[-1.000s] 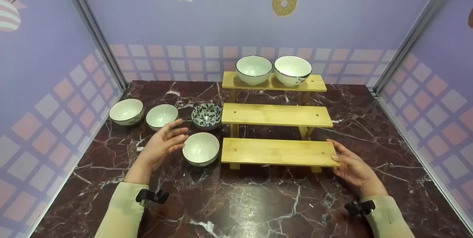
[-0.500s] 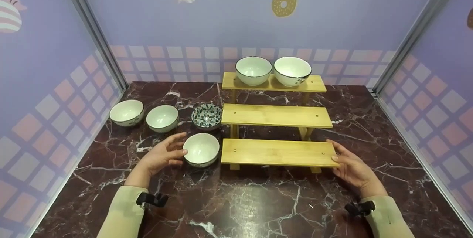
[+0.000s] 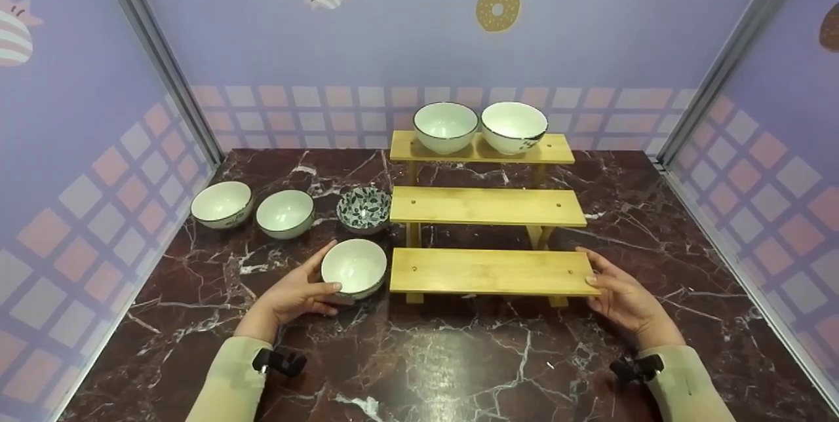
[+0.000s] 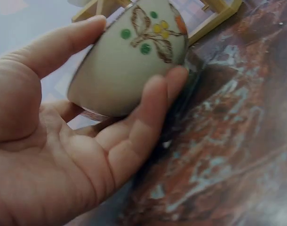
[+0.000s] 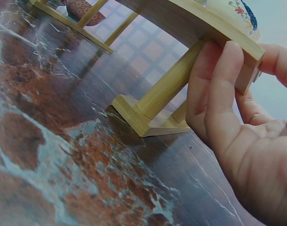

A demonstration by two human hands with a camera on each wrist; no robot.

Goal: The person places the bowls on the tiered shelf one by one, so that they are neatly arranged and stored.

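My left hand [image 3: 298, 291] holds a white bowl [image 3: 354, 266] with a dark rim, its thumb at the rim and its fingers along the outer side. In the left wrist view, leaves and green and yellow dots decorate the bowl's side [image 4: 113, 77]. To the right, my right hand [image 3: 626, 294] grips the right end of the lowest board of a three-tier wooden stand [image 3: 491, 271]. The right wrist view shows its fingertips under the board [image 5: 181, 21] beside a leg. Two white bowls, a left one [image 3: 446, 127] and a right one [image 3: 514, 127], sit on the top tier.
A green leaf-patterned bowl [image 3: 364, 210] stands behind the held bowl, close to the stand. Two more bowls, a pale one [image 3: 286, 213] and a white one [image 3: 222, 204], stand farther left on the dark marbled table [image 3: 459, 356]. Patterned walls [image 3: 406, 35] enclose the back and sides.
My left hand has moved down and right from beside the pale bowl, and its fingers have closed on the nearest white bowl. My right hand has stayed on the stand.
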